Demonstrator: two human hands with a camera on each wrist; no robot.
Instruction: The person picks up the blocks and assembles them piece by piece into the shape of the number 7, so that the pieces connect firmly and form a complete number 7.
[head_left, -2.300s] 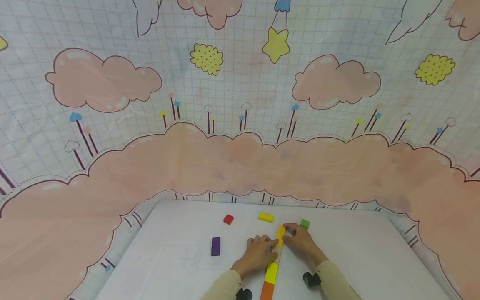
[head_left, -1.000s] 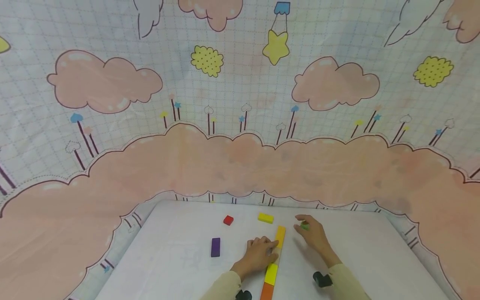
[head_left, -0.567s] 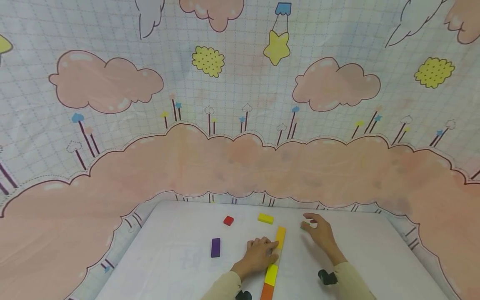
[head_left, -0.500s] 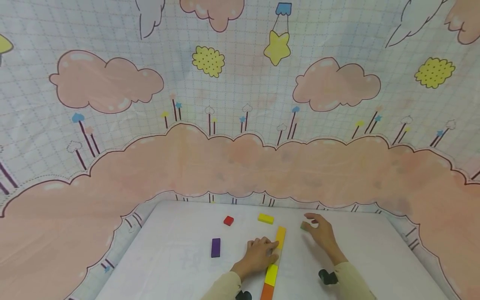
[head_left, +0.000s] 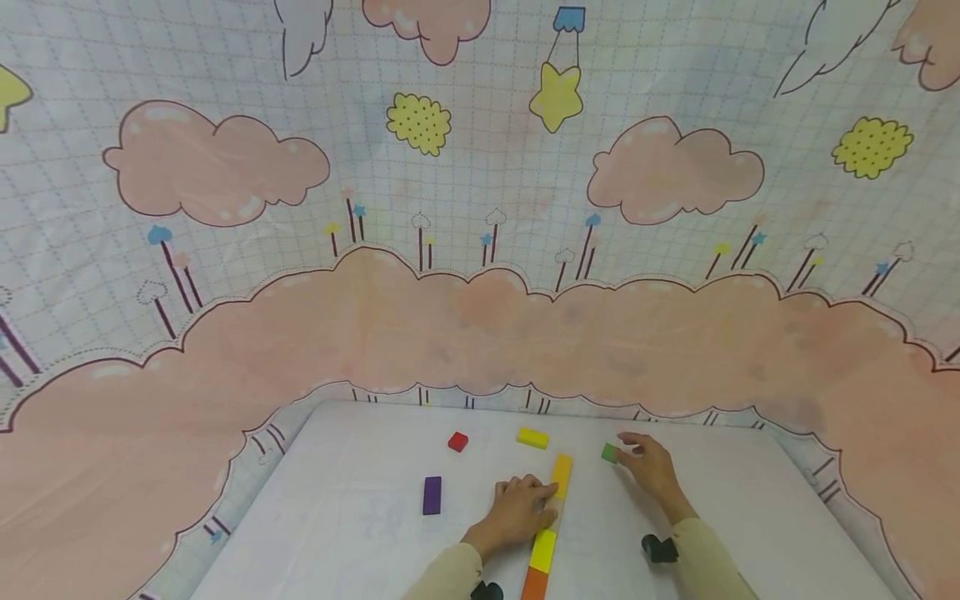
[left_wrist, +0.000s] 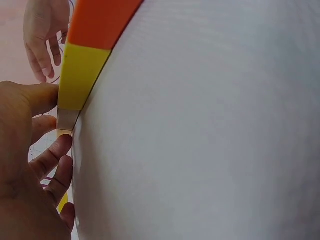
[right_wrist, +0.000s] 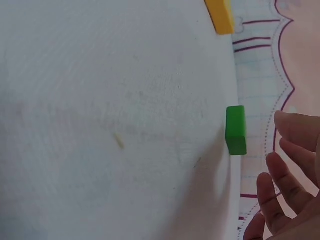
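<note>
The green block [head_left: 610, 452] lies near the far edge of the table [head_left: 337, 475], apart from the row [head_left: 545, 546], apparently leaving fingers room. Just beside it, the right hand [head_left: 654, 471] is loose, holding nothing; the left hand [head_left: 516, 508] rests relaxed fingers on the row, probably steadying it. Half a second ago, the right fingers hid more of the block.

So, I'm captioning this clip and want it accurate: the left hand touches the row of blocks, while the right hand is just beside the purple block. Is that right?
Only the colour is wrong: the right hand is just beside the green block, as the head view shows. The left hand does touch the row of blocks.
</note>
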